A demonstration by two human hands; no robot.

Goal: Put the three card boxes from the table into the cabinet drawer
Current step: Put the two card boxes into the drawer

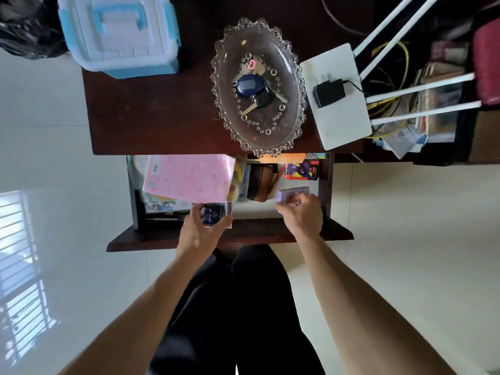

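The cabinet drawer (230,235) stands pulled out under the dark wooden table (151,115). My left hand (201,228) grips a dark blue card box (215,213) over the drawer's front middle. My right hand (301,215) holds a light purple card box (293,194) over the drawer's right part. A third card box (301,170), red, black and purple, lies flat at the drawer's back right.
Inside the drawer lie a pink folder (189,178), a brown case (261,182) and loose papers. On the table stand a glass dish (258,87) with keys, a white router (336,96) with a black adapter, and a white-blue storage box (119,33). Pale floor surrounds the cabinet.
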